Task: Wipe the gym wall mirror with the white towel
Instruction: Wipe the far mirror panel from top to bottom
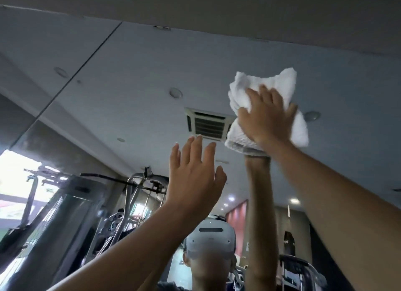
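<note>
Overhead, a person reaches with both bare arms up a gym wall mirror (130, 78). The right hand (267, 119) lies flat on a bunched white towel (280, 82), fingers spread and fairly straight, pressing it against the glass high up on the right. The towel's folds stick out above and to either side of the hand. The left hand (193, 178) is raised lower and to the left, well apart from the towel, fingers straight and fanned apart, holding nothing; whether it touches the glass I cannot tell. The mirror reflects a ceiling air vent (208, 123), silver gym machines (76, 204), the person's grey headset (209, 238) and raised arm.
</note>
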Demonstrator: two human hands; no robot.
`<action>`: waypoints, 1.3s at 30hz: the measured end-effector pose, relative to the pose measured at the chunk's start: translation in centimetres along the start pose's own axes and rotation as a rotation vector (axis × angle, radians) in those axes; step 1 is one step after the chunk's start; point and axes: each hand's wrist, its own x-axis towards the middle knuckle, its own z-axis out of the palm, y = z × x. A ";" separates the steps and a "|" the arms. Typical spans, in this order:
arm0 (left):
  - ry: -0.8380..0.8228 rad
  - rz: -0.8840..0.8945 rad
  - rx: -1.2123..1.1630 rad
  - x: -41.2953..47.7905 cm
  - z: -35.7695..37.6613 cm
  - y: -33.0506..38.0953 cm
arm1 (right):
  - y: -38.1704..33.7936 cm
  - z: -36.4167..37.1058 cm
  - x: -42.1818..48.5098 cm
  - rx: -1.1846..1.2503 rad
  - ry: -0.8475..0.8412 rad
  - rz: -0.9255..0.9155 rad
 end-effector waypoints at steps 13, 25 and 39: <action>0.092 0.034 0.047 -2.3 1.6 0.8 | 5.9 -1.0 0.9 0.009 -0.027 0.029; 0.081 -0.013 -0.055 -1.7 3.0 4.3 | 10.9 -1.8 0.8 0.016 -0.015 -0.163; 0.034 -0.017 -0.007 -2.1 2.7 4.7 | 14.8 -2.6 -0.1 0.041 -0.083 -0.514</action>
